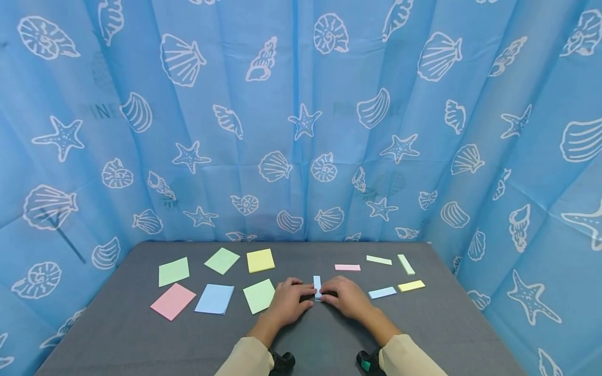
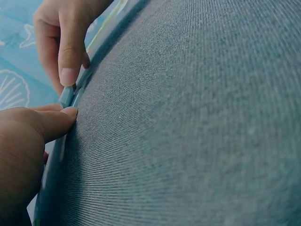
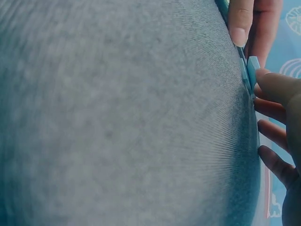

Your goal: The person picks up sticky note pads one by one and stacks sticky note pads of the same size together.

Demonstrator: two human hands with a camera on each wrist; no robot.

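Note:
A narrow blue sticky-note pad (image 1: 317, 282) stands between my two hands at the middle of the table. The right hand (image 1: 348, 297) pinches its right side with thumb and fingertips. Opposite it, the left hand (image 1: 288, 302) has bent fingers and thumb at the pad's left side and lower end. In the right wrist view the blue pad (image 3: 253, 68) is tilted up on its edge beside the right thumb. A second thin blue piece (image 3: 244, 74) lies close along it, low on the cloth. Fingers partly hide both pieces.
Left of my hands lie square sticky notes: green (image 1: 259, 296), yellow (image 1: 261, 260), blue (image 1: 214, 299), pink (image 1: 173, 302) and more green. Narrow strips lie to the right: pink (image 1: 347, 267), blue (image 1: 382, 292), yellow (image 1: 411, 285), pale green (image 1: 406, 265). A shell-patterned curtain (image 1: 301, 167) hangs behind the grey table.

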